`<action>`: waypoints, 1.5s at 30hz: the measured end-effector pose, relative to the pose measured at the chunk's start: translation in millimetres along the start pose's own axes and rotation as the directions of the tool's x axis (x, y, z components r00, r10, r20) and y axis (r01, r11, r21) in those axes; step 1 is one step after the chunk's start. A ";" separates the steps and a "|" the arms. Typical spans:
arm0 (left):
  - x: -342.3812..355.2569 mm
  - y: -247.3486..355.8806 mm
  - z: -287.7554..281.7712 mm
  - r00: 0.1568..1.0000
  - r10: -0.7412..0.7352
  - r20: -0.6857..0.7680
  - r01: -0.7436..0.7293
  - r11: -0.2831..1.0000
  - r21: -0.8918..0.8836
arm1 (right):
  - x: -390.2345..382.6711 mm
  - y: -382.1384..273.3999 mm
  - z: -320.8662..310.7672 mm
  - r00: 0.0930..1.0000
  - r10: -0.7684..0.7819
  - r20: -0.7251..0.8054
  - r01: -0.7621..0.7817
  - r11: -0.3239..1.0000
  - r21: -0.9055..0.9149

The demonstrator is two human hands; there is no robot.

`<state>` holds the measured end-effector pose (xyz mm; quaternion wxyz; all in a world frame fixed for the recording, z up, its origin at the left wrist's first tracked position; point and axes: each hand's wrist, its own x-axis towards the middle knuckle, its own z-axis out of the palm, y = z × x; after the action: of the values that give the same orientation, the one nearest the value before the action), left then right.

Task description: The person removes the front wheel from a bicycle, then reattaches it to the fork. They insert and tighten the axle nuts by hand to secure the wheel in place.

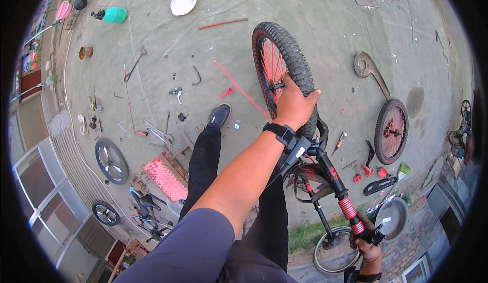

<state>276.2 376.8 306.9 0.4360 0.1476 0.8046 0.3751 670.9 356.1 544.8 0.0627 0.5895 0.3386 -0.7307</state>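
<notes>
My left hand (296, 102), with a black band at its wrist, grips a bicycle wheel (300, 62) with a knobbly black tyre and red spokes. Its fingers reach in by the hub and its thumb lies over the tyre. The wheel stands tilted between my legs and the right side. Below it runs a black bicycle fork (333, 177) with red ribbed sleeves. My right hand (368, 247) is closed around the fork's lower end, beside the last red sleeve; some of its fingers are hidden behind the tube.
A second red-spoked wheel (391, 131) and a chain guard (373, 72) lie to the right. Spanners (160, 134), a brake lever (176, 94) and a red rod (241, 90) lie left of the wheel. A pink woven stool (165, 177) stands by my left leg. A grey basin (391, 219) is at lower right.
</notes>
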 end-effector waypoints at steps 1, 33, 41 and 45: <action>0.9 -0.9 -0.2 1.000 0.013 -0.004 -0.013 1.000 -0.008 | -1.0 2.1 -0.8 1.000 -0.005 0.006 0.005 1.000 0.007; -27.2 -51.1 -24.7 0.991 0.103 -0.083 -0.115 0.980 -0.161 | -18.1 5.2 54.6 0.995 -0.016 0.103 0.045 0.957 -0.286; -27.2 -63.3 -35.8 0.993 0.113 -0.020 -0.114 0.983 -0.146 | -19.7 18.0 58.6 0.996 -0.029 0.089 0.057 0.940 -0.337; -28.0 -65.7 -36.0 0.989 0.147 -0.032 -0.150 0.981 -0.126 | -18.4 18.6 63.7 0.992 -0.081 0.096 0.110 0.929 -0.354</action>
<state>269.0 299.6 287.6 0.4060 0.1749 0.7706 0.4591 633.3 300.0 558.4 0.1467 0.5214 0.4917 -0.6818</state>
